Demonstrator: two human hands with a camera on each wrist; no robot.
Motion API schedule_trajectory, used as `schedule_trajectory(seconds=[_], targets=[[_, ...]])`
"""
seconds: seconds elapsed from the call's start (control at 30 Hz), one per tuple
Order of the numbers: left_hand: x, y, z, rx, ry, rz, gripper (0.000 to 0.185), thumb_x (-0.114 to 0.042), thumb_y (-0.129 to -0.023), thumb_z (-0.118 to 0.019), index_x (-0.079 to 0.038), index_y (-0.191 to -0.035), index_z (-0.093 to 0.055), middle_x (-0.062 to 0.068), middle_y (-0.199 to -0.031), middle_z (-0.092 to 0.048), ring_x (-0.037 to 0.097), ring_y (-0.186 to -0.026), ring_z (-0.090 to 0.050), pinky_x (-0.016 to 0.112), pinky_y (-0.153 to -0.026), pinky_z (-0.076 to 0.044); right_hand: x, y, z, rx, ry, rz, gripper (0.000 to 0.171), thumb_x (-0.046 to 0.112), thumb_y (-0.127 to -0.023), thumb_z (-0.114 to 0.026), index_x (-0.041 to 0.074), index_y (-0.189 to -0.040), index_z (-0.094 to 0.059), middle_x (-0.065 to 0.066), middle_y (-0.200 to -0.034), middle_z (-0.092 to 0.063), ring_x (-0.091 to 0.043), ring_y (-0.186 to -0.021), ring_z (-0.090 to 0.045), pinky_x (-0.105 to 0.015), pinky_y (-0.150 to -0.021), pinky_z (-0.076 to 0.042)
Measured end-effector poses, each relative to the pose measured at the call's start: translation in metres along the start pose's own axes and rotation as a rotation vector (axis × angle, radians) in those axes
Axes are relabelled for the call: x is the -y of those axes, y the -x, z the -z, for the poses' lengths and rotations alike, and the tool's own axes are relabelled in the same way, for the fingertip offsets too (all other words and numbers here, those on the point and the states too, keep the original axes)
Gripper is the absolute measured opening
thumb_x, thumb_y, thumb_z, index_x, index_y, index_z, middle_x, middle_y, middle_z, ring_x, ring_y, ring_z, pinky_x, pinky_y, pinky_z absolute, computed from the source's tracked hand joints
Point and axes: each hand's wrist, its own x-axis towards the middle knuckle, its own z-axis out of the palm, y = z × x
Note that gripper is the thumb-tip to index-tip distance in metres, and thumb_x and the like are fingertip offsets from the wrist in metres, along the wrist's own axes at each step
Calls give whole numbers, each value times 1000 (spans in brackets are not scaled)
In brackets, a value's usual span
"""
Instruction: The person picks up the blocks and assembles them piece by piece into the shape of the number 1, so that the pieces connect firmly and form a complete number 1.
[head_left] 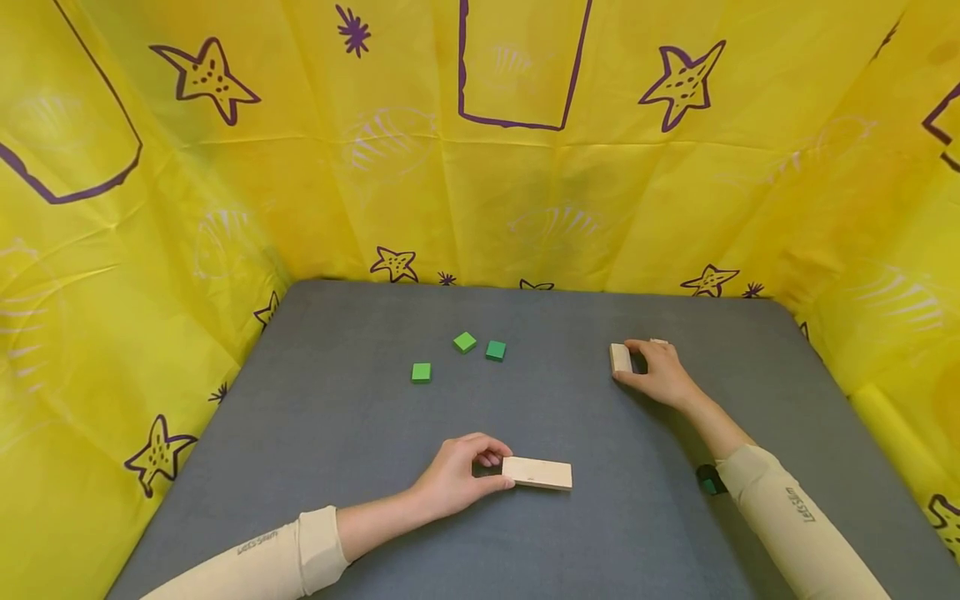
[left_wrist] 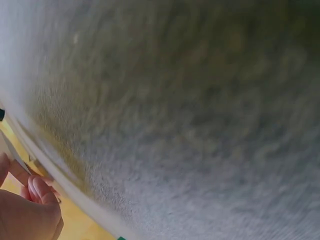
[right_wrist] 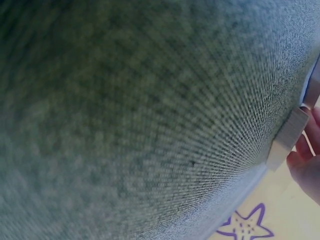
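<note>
In the head view my left hand (head_left: 491, 468) pinches the left end of a flat pale wooden block (head_left: 538, 472) lying on the grey mat (head_left: 360, 433) near the front. My right hand (head_left: 637, 367) curls round a smaller pale wooden block (head_left: 620, 358) at the right middle of the mat. Three small green cubes (head_left: 464, 342) (head_left: 495, 350) (head_left: 421, 372) lie loose between and beyond the hands. The right wrist view shows that small block (right_wrist: 287, 137) edge-on beside my fingertips (right_wrist: 305, 150). The left wrist view shows mostly blurred mat (left_wrist: 190, 120) with curled fingers (left_wrist: 35, 192) at the lower left.
Yellow sheeting (head_left: 525, 183) printed with purple starfish walls in the mat at the back and both sides. A dark green wrist camera strap (head_left: 708, 481) shows under my right sleeve. Bare mat stretches between the green cubes and the front edge.
</note>
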Motion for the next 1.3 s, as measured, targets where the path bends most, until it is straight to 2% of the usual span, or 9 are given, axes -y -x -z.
schedule_trajectory(seconds=[0.5, 0.8, 1.3], targets=[[4, 16, -7, 15, 0, -5, 28, -14, -77, -84, -8, -101, -70, -4, -90, -64, 11, -81, -60, 23, -75, -51, 0, -1, -1, 2, -3, 11, 61, 24, -88, -73, -13, -131, -50, -31, -128, -53, -48, -121, -35, -60, -100, -23], [6, 17, -9, 14, -14, -4, 28, -13, -77, -84, -8, -101, -70, -4, -91, -64, 10, -81, -60, 22, -75, -51, 0, 0, 0, 14, 3, -4, 62, 25, -88, -72, -12, -132, -49, -31, -129, -52, -49, -122, -33, -61, -101, -24], [8, 16, -8, 53, -42, 12, 29, -16, -76, -85, -10, -100, -69, -6, -89, -62, 6, -80, -57, 21, -73, -50, 1, 0, 2, 12, 0, 7, 61, 24, -87, -73, -11, -131, -50, -30, -128, -54, -47, -121, -35, -60, -101, -23]])
